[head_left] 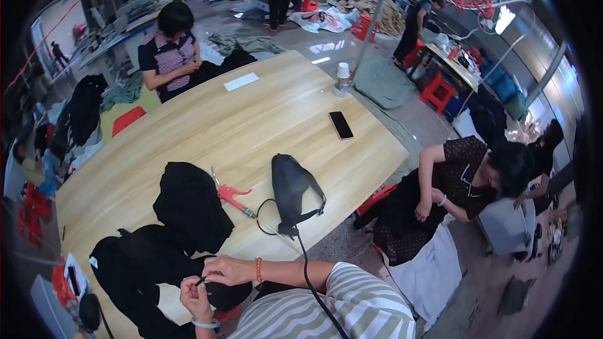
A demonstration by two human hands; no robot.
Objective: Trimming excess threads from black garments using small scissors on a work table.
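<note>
At the near edge of the table, my left hand (196,300) and my right hand (225,271) come together, fingers pinched. Between their fingertips is a small bit of black cloth (201,282), partly hidden by the fingers. A black garment (141,254) spreads over the table beside my left hand and hangs toward the near edge. Beyond it lies a second heap of black cloth (191,204). Farther off, a red air blow gun (233,196) with a metal nozzle lies next to a black strapped bag (290,187).
A black phone (341,125), stacked paper cups (343,70) and a white strip (241,81) lie farther back on the wooden table (188,132). Co-workers handle dark cloth at the far left (169,56) and at the right (452,188). A black cord (306,270) crosses my right arm.
</note>
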